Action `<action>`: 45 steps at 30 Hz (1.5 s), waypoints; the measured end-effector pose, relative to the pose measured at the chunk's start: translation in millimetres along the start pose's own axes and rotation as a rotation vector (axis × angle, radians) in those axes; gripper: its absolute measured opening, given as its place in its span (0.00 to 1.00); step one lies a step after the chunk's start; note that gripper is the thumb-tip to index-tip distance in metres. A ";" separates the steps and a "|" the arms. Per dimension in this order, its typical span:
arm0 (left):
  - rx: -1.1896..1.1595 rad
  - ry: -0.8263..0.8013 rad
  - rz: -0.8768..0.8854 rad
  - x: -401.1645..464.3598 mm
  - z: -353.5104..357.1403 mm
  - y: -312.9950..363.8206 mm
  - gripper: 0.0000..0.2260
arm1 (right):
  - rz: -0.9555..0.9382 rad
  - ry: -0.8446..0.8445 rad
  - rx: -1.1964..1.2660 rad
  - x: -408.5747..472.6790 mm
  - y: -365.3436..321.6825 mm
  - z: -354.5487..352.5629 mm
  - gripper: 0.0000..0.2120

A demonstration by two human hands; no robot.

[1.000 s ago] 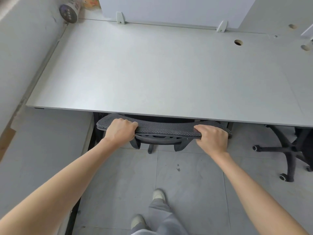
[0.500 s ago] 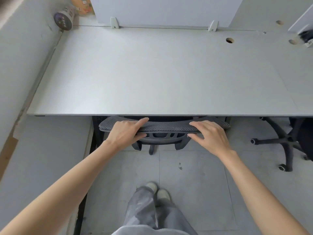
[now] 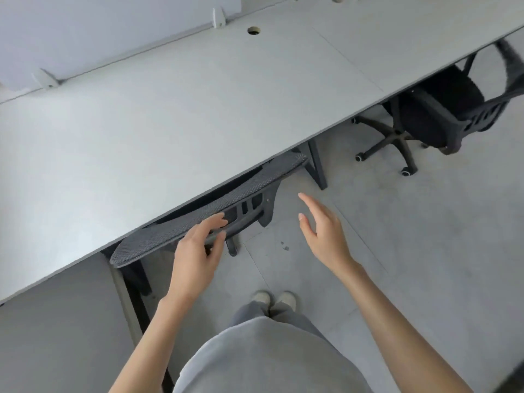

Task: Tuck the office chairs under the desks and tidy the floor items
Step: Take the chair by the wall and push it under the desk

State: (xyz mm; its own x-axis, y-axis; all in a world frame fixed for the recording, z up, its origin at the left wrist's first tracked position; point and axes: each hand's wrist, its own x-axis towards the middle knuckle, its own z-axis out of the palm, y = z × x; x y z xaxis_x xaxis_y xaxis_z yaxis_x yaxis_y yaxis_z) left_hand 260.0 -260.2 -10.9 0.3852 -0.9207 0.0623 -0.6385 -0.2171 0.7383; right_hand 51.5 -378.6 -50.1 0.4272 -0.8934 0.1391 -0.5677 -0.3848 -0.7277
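1. A long, smooth pale-grey counter (image 3: 175, 114) runs across the room, with a round cable hole (image 3: 254, 30) near its divider panel (image 3: 107, 26).
2. A black mesh-backed office chair (image 3: 198, 219) sits tucked under it, only the curved backrest top showing.
3. A second black chair (image 3: 442, 117) on castors stands half out, further right.
4. The left hand (image 3: 195, 251), fingers loosely spread, touches the mesh edge.
5. The right hand (image 3: 323, 231) hovers flat and empty over the concrete floor (image 3: 397, 251).

A grey tiled floor (image 3: 425, 251) carries two wheeled office chairs (image 3: 215, 211), a desk (image 3: 170, 114), and a small dark speck (image 3: 284, 246), perhaps debris.
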 end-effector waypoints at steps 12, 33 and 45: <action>-0.260 -0.870 -0.136 -18.1 128.5 15.7 0.13 | 0.868 0.445 0.445 -196.6 30.1 -24.6 0.17; -0.201 -1.002 0.076 60.0 432.9 288.5 0.13 | 0.917 0.831 0.489 -180.5 294.5 -341.5 0.13; -0.227 -1.074 0.166 189.5 684.6 484.6 0.14 | 1.049 0.889 0.503 -106.4 494.5 -488.6 0.16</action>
State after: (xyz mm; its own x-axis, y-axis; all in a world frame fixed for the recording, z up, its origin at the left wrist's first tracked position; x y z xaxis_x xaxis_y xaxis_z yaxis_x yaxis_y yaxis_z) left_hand -432.6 -761.8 -101.1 -0.5416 -0.7591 -0.3612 -0.4491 -0.1020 0.8876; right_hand -618.5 -587.2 -96.7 -0.6901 -0.6240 -0.3666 0.0416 0.4716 -0.8809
